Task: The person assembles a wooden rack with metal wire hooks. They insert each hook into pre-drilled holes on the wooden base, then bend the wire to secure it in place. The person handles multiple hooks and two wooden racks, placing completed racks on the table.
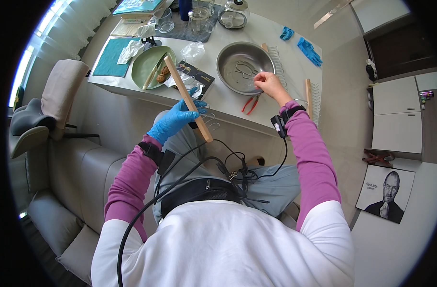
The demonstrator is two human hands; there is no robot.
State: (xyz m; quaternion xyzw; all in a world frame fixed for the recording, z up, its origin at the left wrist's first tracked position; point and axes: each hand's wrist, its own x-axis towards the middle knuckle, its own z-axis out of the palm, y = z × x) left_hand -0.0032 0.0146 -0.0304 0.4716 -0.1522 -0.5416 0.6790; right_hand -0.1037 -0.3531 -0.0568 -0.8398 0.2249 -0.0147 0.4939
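My left hand (173, 120), in a blue glove, is wrapped round a long pale wooden bar (179, 87) held at a slant off the table's near edge. Metal wire hooks (211, 117) hang off the bar's right side. Over the right rim of a steel bowl (220, 64) is my bare right hand (271, 86), its fingers pinched; whatever is between them is too small to make out. Several loose wire hooks (246, 70) lie in the bowl. Red-handled pliers (250, 103) rest on the table just below it.
Two more wooden bars with rows of wire hooks, one far (265, 47) and one near (308, 95), lie right of the bowl. Blue gloves (309, 51) lie beyond. A green plate (141, 62) holds a knife (151, 76) and walnuts (162, 74). Cables (242, 167) cross my lap.
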